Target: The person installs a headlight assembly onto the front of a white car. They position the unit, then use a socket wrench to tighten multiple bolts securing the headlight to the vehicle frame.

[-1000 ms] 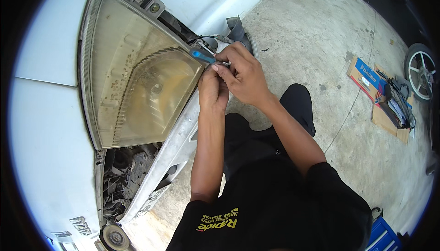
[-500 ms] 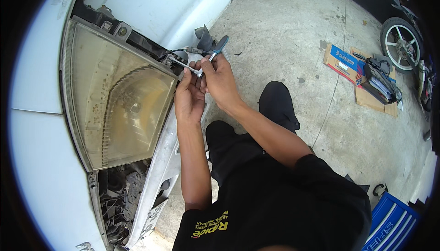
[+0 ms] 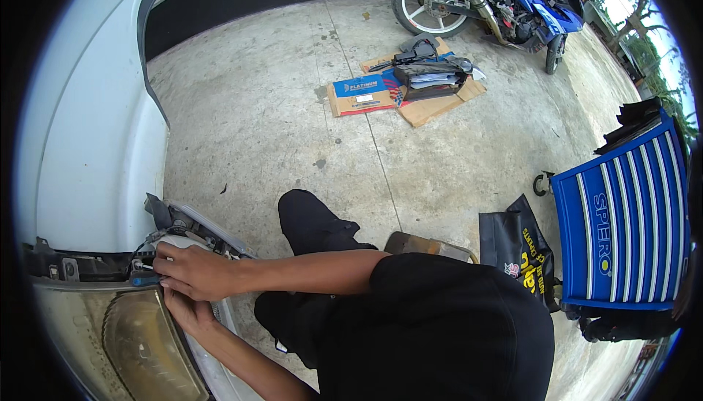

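Note:
At the front corner of a white car, my right hand (image 3: 198,273) is closed round a ratchet wrench (image 3: 144,281). Only part of its blue handle shows past my fingertips, above the upper edge of the yellowed headlight (image 3: 150,342). My left hand (image 3: 189,314) lies just below the right one, beside the headlight's corner. Its fingers are mostly hidden under my right hand, so what they hold cannot be seen. Dark brackets and wiring (image 3: 176,221) sit right beside both hands.
The white car panel (image 3: 88,137) rises at the left. A blue tool cabinet (image 3: 622,218) on casters stands right, with a black bag (image 3: 516,247) beside it. Flattened cardboard (image 3: 432,112) carrying an open black case (image 3: 432,79) lies farther off, before a blue motorcycle (image 3: 505,9).
My view has swung right, bringing the motorcycle and tool cabinet more into sight. The ratchet wrench's handle, earlier pointing away from the car, now lies along the headlight's edge.

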{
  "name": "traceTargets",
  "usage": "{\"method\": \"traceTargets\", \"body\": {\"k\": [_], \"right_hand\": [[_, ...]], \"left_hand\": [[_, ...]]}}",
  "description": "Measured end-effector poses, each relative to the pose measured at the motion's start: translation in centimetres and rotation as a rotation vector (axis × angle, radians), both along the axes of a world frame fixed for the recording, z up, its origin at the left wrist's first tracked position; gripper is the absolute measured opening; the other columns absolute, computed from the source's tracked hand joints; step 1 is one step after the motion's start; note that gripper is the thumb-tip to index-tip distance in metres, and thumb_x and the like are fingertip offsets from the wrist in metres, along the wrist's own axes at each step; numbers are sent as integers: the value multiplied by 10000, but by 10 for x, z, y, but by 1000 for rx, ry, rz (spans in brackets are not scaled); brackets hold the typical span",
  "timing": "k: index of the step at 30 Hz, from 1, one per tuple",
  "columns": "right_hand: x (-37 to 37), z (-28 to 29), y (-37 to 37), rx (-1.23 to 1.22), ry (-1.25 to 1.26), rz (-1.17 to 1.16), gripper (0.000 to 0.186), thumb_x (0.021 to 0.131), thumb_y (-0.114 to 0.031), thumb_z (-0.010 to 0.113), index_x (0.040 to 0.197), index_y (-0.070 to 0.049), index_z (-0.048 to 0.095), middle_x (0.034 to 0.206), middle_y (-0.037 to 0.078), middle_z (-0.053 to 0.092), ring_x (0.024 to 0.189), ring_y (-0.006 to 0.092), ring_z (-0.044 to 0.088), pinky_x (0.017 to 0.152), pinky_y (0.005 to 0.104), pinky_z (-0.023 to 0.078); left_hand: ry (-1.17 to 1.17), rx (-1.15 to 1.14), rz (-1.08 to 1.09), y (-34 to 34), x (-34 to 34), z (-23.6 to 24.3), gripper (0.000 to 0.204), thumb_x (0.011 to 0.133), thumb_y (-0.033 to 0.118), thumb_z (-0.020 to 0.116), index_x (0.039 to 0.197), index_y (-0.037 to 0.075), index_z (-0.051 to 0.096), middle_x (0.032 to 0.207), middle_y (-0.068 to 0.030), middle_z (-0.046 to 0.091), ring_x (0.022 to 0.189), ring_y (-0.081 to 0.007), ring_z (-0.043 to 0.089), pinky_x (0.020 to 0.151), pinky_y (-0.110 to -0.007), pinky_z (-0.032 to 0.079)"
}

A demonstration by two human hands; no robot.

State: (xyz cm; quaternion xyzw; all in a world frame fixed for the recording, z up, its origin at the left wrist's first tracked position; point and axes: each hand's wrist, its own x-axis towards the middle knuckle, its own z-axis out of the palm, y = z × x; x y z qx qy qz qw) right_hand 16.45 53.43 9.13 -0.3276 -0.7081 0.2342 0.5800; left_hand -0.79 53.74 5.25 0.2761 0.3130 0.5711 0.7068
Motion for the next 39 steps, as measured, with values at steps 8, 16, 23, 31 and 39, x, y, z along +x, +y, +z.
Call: {"method": "traceTargets", "body": {"k": [8,16,23,31,39], "right_hand": [[17,28,-2,-569,398,44,225,1059,-165,679,1087,39,589,952,185,587,851,324,634,751,451,507],[4,6,9,-15,-93,4,286,1004,-266,768,1059,-5,663,880,138,662,695,333,706,596,443,548],[0,-1,24,-852,647,209,267,1090,-298,674,1077,-33,653,797,67,662,471,144,605,419,290,450],[9,43,24,349,-71,-142,311,1118,-318,660,1089,-9,651,891,31,680,553,123,631,503,300,493],[23,56,35,-592,503,66,240,1123,-262,639,1170,-27,651,893,41,662,550,121,625,483,290,498]], "left_hand": [[23,-92,92,-12,33,27,496,1166,358,538,1547,41,534,1508,-142,621,1386,-255,608,1187,-448,487],[-216,0,309,-23,57,25,260,1147,271,598,1232,44,691,1149,-52,714,1081,-179,679,943,-343,569],[-9,-204,317,-24,57,31,240,1121,296,656,1188,71,707,1126,-30,726,1018,-142,671,859,-326,552],[-10,-77,431,-18,57,10,270,1131,216,617,1313,17,634,1271,-95,709,1154,-203,712,996,-378,616],[23,-58,410,-22,69,39,218,1141,202,589,1273,34,629,1263,-132,739,1167,-232,735,1012,-400,628]]}}
